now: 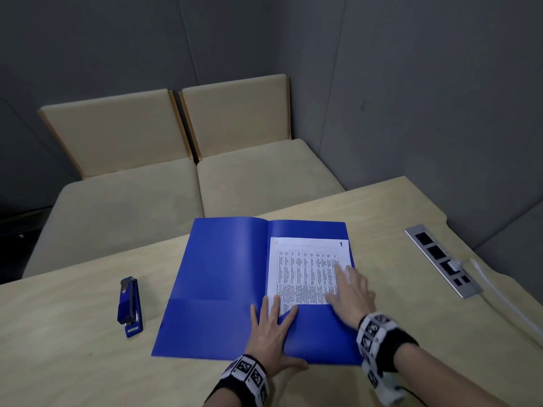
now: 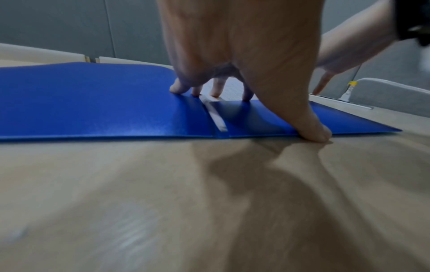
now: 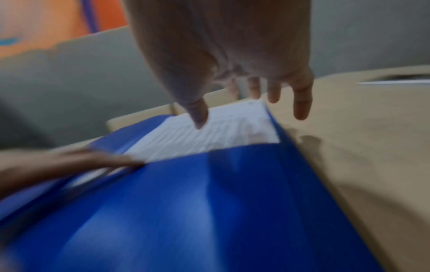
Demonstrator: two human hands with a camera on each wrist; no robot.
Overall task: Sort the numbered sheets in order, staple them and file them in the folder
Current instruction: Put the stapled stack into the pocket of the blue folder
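A blue folder [image 1: 223, 277] lies open on the table. The printed sheets [image 1: 305, 271], top page marked 1, sit in its right-hand pocket [image 1: 320, 333]. My left hand [image 1: 271, 327] rests flat on the folder near the fold, fingers straight, fingertips [image 2: 175, 89] at the pocket's edge and thumb [image 2: 314, 132] at the folder's near edge. My right hand [image 1: 351, 289] hovers over the sheets' right side with fingers spread and straight; in the blurred right wrist view the right hand's fingers [image 3: 301, 108] hang just above the sheets [image 3: 209, 136] and folder [image 3: 186, 211]. A blue stapler [image 1: 130, 306] lies left of the folder.
A metal socket strip [image 1: 440, 259] with a plugged white cable is set into the table [image 1: 73, 348] at the right. Beige cushioned seats [image 1: 176, 186] stand beyond the table's far edge, against grey walls.
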